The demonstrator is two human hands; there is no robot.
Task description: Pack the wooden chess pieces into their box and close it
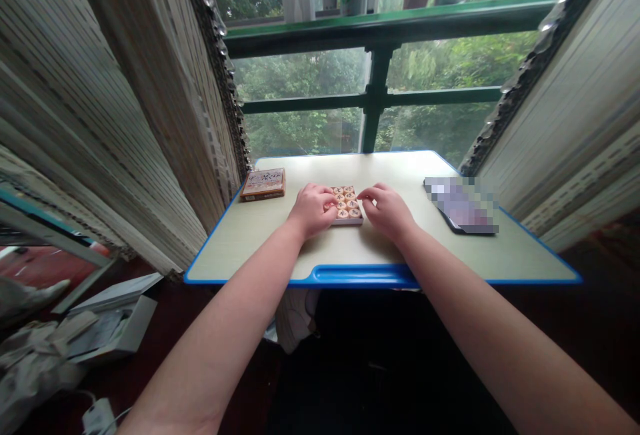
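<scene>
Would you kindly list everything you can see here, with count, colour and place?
desk: one, cream top with blue edge, under the window
tray of round game pieces: one, tan pieces, desk centre, between the hands
box lid: one, brown, far left of the desk
flat dark device: one, blurred, right side of the desk
window frame: one, green, behind the desk
papers: several, white, on the floor at left
left hand: one, touching the tray's left side
right hand: one, fingertips at the tray's right edge
</scene>
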